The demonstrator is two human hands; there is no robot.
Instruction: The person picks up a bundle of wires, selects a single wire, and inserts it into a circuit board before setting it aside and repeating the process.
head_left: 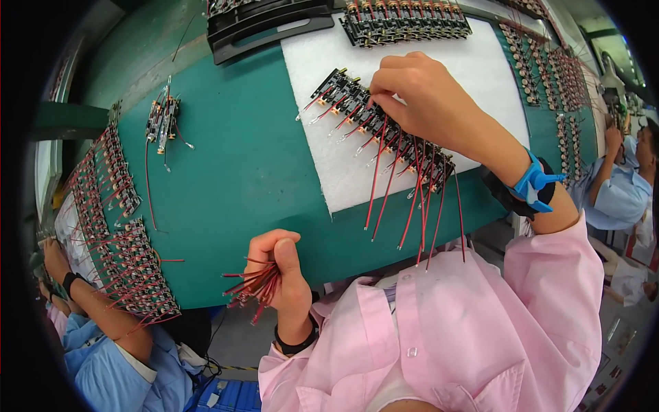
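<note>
Fingers (pixel 395 79) of the right hand (pixel 432 96) are bent, with thumb and forefinger brought close together just above a row of circuit boards (pixel 405 143); whether a wire is pinched between them is too small to tell. That row slants from far left to near right across a white sheet (pixel 494 82), and the hand covers part of its far side. Short red leads with silvery tips stick out along its left part, while longer dark red wires (pixel 375 182) trail from its middle and right end over the near edge of the sheet.

Low and nearer the body, the left hand (pixel 285 278) has its fingers curled and its thumb pressed over a loose bundle of red and black wires (pixel 254 287), whose ends fan out to the left. It is well apart from the boards.

A green mat (pixel 240 151) lies beneath the sheet. At the far side are a black tray (pixel 240 24) and, to its right, another row of boards (pixel 412 27). A few loose boards (pixel 163 123) lie on the left, with wired boards (pixel 141 268) nearer. Beyond the left edge shows a co-worker's blue sleeve (pixel 120 371).
</note>
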